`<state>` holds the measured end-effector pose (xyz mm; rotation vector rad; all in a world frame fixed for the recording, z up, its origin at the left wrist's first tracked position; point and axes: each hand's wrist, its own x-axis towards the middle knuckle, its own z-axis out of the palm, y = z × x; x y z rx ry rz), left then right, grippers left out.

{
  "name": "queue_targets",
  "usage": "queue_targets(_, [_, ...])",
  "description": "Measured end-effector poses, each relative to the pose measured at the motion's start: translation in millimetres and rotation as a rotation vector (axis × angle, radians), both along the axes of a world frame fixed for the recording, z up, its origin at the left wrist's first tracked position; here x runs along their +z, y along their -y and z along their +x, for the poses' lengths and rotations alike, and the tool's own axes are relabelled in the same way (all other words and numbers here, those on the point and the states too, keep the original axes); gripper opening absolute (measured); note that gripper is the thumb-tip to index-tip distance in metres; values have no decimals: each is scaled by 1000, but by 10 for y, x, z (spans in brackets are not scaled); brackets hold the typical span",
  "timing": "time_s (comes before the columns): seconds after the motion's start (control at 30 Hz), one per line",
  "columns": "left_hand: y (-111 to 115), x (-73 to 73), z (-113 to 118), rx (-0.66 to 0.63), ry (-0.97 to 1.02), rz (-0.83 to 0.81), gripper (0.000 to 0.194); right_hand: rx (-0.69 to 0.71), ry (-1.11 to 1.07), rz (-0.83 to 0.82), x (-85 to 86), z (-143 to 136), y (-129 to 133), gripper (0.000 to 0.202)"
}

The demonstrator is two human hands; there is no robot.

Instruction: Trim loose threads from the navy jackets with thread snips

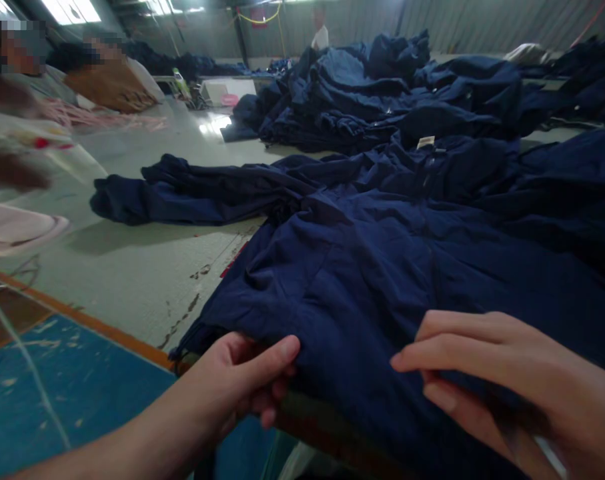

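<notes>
A navy jacket point(362, 267) lies spread over the table, one sleeve point(192, 193) stretched to the left and a pale label point(425, 142) at its collar. My left hand point(257, 373) pinches the near hem, thumb on top and fingers curled underneath. Over the front of the jacket, to the right, is my right hand point(497, 380) with its fingers bent. A slim, pale, shiny object point(551, 456) shows at its palm; most of it is hidden, so its kind is unclear.
A big heap of navy garments point(372, 93) rises behind the jacket. On the left, a person's arm point(12, 153) blurs above the grey table point(147, 273), with pink strips point(102, 117) beyond. A green-labelled bottle point(181, 83) and a white box point(227, 90) stand farther back.
</notes>
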<state>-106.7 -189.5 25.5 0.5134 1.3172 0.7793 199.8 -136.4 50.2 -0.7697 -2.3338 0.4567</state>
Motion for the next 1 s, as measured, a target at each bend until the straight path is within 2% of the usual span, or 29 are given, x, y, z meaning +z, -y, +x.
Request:
queue_targets(0.1, [-351, 198, 193, -182, -148, 282, 38, 4, 36, 81, 64, -127, -48, 21])
queue_targets(0.2, [-621, 333, 415, -302, -75, 520, 32, -75, -71, 24, 88, -136, -100, 20])
queue_targets(0.27, [-766, 348, 560, -369, 20, 607, 28, -77, -120, -19, 59, -123, -133, 27])
queue_targets(0.37, [-968, 255, 738, -444, 135, 675, 18, -92, -187, -56, -63, -100, -196, 30])
queue_targets(0.47, [-1126, 90, 854, -493, 198, 656, 13, -118, -284, -72, -257, -80, -271, 28])
queue_targets(0.63, [-1201, -94, 926, -569, 263, 449, 13, -122, -358, -248, -513, -35, -326, 26])
queue_targets(0.73, [-1210, -108, 916, -607, 179, 410, 12, -84, -325, -336, -531, 15, -325, 34])
queue_targets(0.83, [-1235, -112, 888, -644, 120, 410, 12, -76, -284, -298, -499, 45, -328, 36])
queue_targets(1.0, [-1245, -172, 851, -636, 113, 349, 14, -177, -220, -216, -451, 72, -325, 14])
